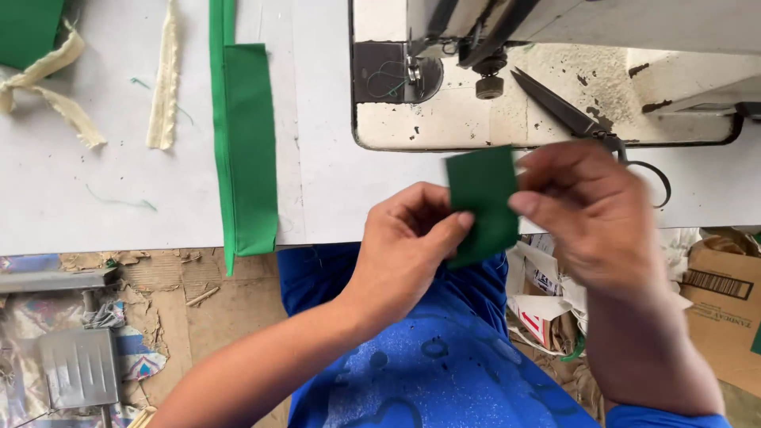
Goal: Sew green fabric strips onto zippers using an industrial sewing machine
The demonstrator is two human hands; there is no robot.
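Your left hand [408,242] is curled, its thumb and fingers pinching the lower left edge of a small green fabric piece [482,202]. Your right hand [590,214] is also closed on that piece, its fingertips gripping the right edge from the other side. Between them you hold the fabric piece upright in the air, just in front of the white table [333,182] edge and above your blue shirt [420,357].

Behind your right hand, black scissors [567,111] lie on the worn bed of the sewing machine [476,103], their handle loop partly hidden by your knuckles. Farther left on the table, a long green fabric strip [246,150] hangs over the front edge, and cream trim strips [162,87] lie near the far corner.

Below the table on your right, a brown cardboard box [725,305] carries a black barcode label on its top flap. Beside it sits a white carton [547,305] with red markings, partly hidden by your right forearm.
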